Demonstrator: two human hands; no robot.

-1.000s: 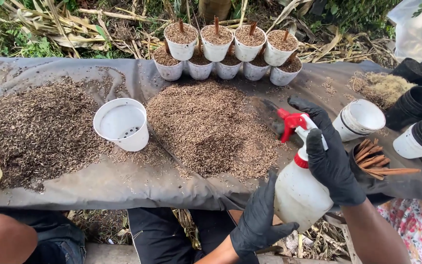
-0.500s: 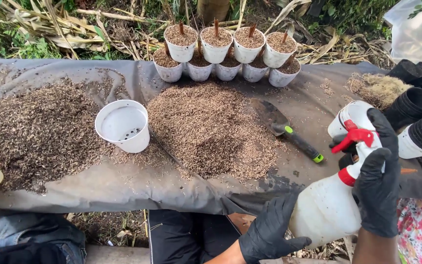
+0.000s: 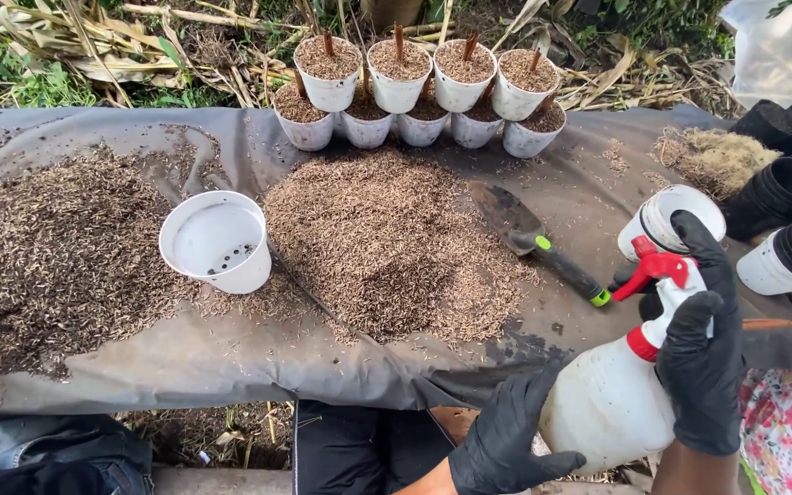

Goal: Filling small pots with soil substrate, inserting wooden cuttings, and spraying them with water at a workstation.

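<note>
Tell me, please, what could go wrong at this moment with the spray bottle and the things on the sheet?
1. The spray bottle hangs past the edge of the dark sheet, gripped by the right hand at its neck and steadied by the left hand below; a slip could drop it to the ground.
2. Its red nozzle sits close to the white pot beside it and might knock it.
3. The trowel lies near and could get bumped.

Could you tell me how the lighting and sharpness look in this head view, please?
Head view: soft, even daylight with faint shadows; mild glare on the white plastic spray bottle; the black-gloved right hand and the empty white plastic pot look sharp; the edges bow slightly.
</note>
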